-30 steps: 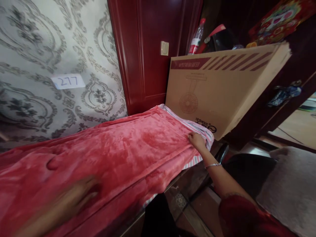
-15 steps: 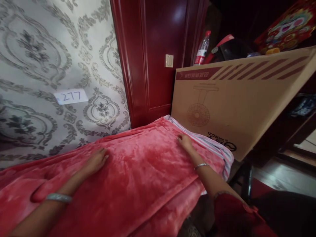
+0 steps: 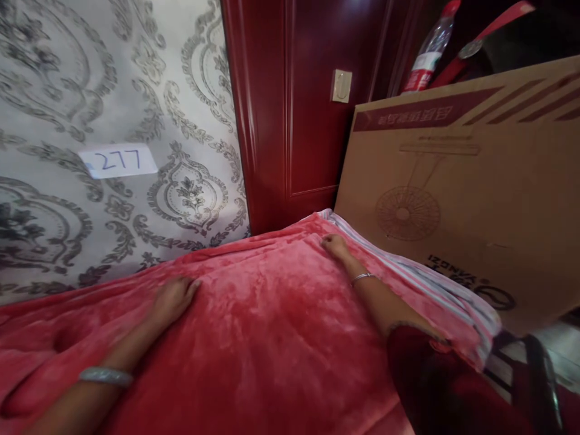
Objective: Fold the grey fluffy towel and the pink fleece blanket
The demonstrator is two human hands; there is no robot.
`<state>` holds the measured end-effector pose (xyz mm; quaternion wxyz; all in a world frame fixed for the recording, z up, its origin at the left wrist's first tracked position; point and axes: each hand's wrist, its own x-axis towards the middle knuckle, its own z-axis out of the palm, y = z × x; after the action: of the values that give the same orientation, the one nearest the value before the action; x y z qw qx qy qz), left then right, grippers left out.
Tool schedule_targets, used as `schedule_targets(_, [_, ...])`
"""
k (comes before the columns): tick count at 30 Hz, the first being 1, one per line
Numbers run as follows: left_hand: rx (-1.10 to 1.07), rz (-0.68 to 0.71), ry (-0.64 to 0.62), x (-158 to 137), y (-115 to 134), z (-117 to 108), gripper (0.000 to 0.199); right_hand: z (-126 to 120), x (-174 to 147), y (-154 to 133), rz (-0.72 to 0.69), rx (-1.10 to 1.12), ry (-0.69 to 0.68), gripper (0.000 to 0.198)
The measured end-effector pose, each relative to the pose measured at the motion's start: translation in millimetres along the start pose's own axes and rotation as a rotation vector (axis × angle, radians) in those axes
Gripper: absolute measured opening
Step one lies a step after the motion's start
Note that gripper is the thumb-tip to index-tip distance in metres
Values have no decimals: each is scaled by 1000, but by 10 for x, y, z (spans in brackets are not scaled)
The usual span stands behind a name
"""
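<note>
A plush red blanket [image 3: 281,326] is spread over a raised surface along the wall. My left hand [image 3: 174,297] lies flat on it near its far edge by the wallpaper, fingers together and pointing right. My right hand [image 3: 334,244] rests on the blanket's far right corner, fingers curled at the edge, next to a striped cloth [image 3: 435,283] that shows from under the blanket. Each wrist wears a bracelet.
A large cardboard box [image 3: 466,187] printed with a fan leans at the right, against the striped cloth. Behind it stand a plastic bottle [image 3: 430,48] and dark items. A red wooden panel [image 3: 299,109] and patterned wallpaper with a "277" label [image 3: 118,161] back the surface.
My left hand moved from the near side of the blanket up to its far edge. My right hand slid from the front right corner to the far right corner. The view came closer.
</note>
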<state>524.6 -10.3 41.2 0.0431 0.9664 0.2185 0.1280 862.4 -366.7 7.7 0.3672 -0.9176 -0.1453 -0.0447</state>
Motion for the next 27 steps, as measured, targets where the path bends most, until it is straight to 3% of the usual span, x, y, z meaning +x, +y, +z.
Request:
schedule_targets(4, [11,-9,-44,53,-7,-1,40,61,204,2,41,14,-16,19])
schedule_targets(10, [43,-40,97,189,-36,-39,35,168,469,-27,39,42,135,26])
schedule_targets(17, [47,-80,-32,134,-52,224,39,406,342,9,35,29,111,19])
schedule_targets(21, [82,-64,-37,117,-32,206,41,233,239,4,-20,54,27,18])
schedule_targets(27, [138,-56,-124,175,32,80,44,-328,-225,222,-59,52,-38,39])
